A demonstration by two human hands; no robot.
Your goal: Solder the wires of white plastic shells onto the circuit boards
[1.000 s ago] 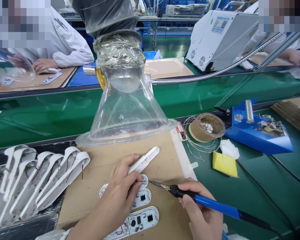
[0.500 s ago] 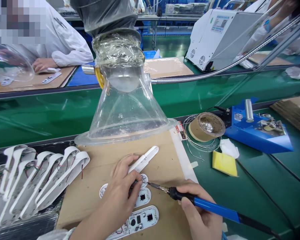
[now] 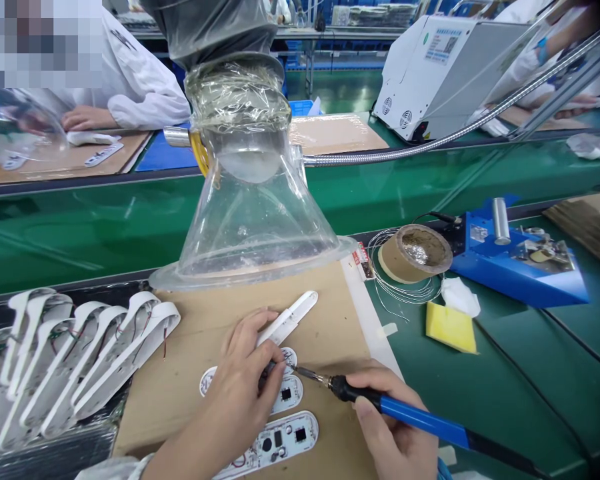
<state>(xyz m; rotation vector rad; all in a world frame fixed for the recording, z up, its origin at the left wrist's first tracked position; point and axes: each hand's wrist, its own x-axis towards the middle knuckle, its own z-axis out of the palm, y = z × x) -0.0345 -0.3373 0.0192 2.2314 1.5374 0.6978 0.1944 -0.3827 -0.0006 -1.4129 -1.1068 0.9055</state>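
My right hand (image 3: 397,417) grips a soldering iron (image 3: 423,419) by its blue and black handle. The iron's tip points left and meets the small round end of a white circuit board (image 3: 291,357). My left hand (image 3: 240,377) is closed at that spot, thumb and forefinger pinched around something dark and mostly hidden. Under its fingers lies a slim white plastic housing (image 3: 300,310), slanting up to the right. Nearer to me are a rounded board (image 3: 294,392) with a black chip and a longer circuit board (image 3: 285,440), partly covered by my left hand and wrist.
White curved housings (image 3: 105,353) with wires stand in a row on the left. A clear fume hood (image 3: 255,227) hangs over the cardboard. To the right are a solder wire coil (image 3: 405,293), a brown roll (image 3: 393,263), a yellow sponge (image 3: 450,327) and a blue iron stand (image 3: 525,267).
My right hand and the soldering iron have shifted slightly left, bringing the tip further onto the round board end. My left hand stays in place. A co-worker's hand across the bench has moved slightly.
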